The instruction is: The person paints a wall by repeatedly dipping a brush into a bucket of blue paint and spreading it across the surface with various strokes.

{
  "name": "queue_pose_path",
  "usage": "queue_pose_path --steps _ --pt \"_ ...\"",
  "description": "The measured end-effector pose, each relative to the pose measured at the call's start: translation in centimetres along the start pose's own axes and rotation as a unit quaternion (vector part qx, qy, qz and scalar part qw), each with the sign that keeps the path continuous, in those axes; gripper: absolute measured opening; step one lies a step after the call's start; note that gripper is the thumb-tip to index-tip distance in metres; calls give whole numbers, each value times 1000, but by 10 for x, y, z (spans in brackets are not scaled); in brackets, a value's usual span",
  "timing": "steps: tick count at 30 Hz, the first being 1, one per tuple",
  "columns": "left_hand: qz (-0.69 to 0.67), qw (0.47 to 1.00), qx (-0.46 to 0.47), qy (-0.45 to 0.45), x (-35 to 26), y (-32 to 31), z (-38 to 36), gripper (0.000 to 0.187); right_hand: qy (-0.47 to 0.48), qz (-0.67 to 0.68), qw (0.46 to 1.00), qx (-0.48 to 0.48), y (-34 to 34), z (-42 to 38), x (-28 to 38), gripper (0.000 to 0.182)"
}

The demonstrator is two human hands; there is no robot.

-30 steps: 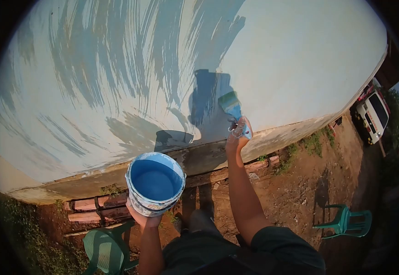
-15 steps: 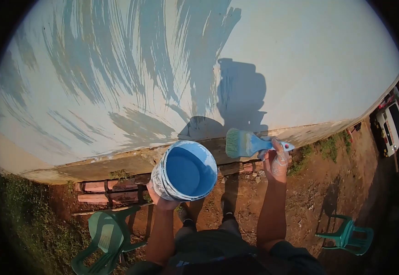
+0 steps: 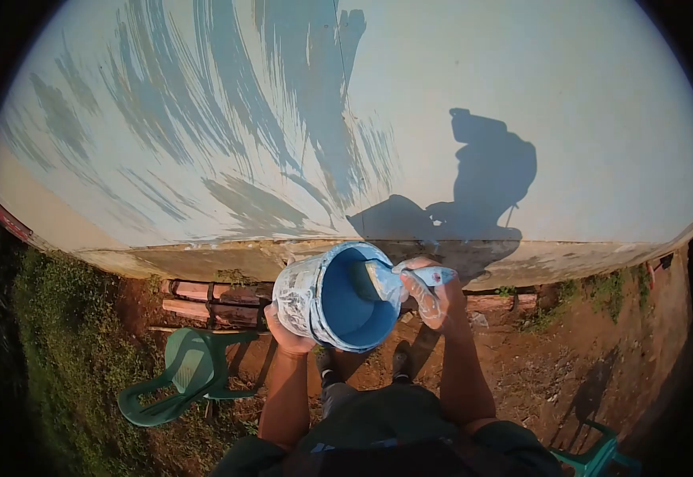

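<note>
My left hand [image 3: 289, 331] supports a paint-smeared white bucket [image 3: 295, 300] from its lower left side, and the bucket is tilted toward the right. Blue paint [image 3: 342, 306] lies inside it. In my right hand [image 3: 435, 298] is the handle of a wide paintbrush [image 3: 384, 280], whose bristles dip into the bucket at its right inner wall. White and blue paint coats the fingers of that hand. Ahead stands a pale wall [image 3: 577, 119] with blue-grey brush strokes [image 3: 239, 95] fanning across its left part.
Clay roof tiles [image 3: 211, 304] lie along the wall's base at left. One green plastic chair [image 3: 183, 374] stands at lower left, another green chair [image 3: 597, 455] at lower right. Grass [image 3: 68, 334] borders the reddish soil [image 3: 513, 374]. My shadow [image 3: 489, 171] falls on the wall.
My right hand has brought the paintbrush left and down from beside the bucket into it. The bucket has tipped further to the right. The view has turned, and my shadow sits further right.
</note>
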State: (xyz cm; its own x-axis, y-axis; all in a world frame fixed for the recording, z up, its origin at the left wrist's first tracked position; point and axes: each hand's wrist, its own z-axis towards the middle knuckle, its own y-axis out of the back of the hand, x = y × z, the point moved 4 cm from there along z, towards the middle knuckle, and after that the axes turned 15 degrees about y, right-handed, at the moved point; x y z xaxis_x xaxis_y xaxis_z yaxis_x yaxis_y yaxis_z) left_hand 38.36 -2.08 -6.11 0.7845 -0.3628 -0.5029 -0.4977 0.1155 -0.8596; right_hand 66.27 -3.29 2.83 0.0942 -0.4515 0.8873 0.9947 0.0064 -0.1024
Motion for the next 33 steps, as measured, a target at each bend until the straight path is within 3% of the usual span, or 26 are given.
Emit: queue_pose_path --steps 3,4,8,10,13,14,15,17,19,21,23,25,26,33 --pt "-29 1000 7 -5 17 -16 -1 89 40 -36 997 52 10 -4 8 19" --pt "-19 1000 5 -15 21 -22 -1 90 13 -28 998 47 13 -5 13 15" --pt "-17 1000 -2 -25 40 -28 -3 88 19 -13 999 40 35 -6 17 18" --pt "-38 999 6 -22 49 -31 -3 81 -8 193 980 -46 53 -9 7 24" --pt "-55 998 -13 9 65 -28 -4 80 -28 240 965 -101 77 -8 0 30" --pt "-46 999 -24 -6 70 -33 -4 69 -23 238 968 -70 84 -7 3 27" --pt "-39 999 -20 -6 72 -35 -2 69 -18 242 968 -72 86 -8 2 27" --pt "-86 995 25 37 83 -34 -4 68 77 201 976 -15 85 -8 13 28" --pt "-104 993 39 42 89 -39 -2 68 55 185 981 -10 91 -9 10 26" --pt "-110 992 -4 62 94 -53 0 73 165 34 984 61 90 -7 14 25" --pt "-107 993 8 52 95 -65 4 72 163 -20 985 57 83 -2 37 27" --pt "-118 991 -8 62 95 -69 8 71 357 -125 924 58 77 -3 56 30" --pt "-115 991 -6 61 94 -70 9 71 383 -138 912 47 74 -4 60 33" --pt "-114 990 39 73 99 -64 9 74 423 -190 886 4 87 -6 62 34"
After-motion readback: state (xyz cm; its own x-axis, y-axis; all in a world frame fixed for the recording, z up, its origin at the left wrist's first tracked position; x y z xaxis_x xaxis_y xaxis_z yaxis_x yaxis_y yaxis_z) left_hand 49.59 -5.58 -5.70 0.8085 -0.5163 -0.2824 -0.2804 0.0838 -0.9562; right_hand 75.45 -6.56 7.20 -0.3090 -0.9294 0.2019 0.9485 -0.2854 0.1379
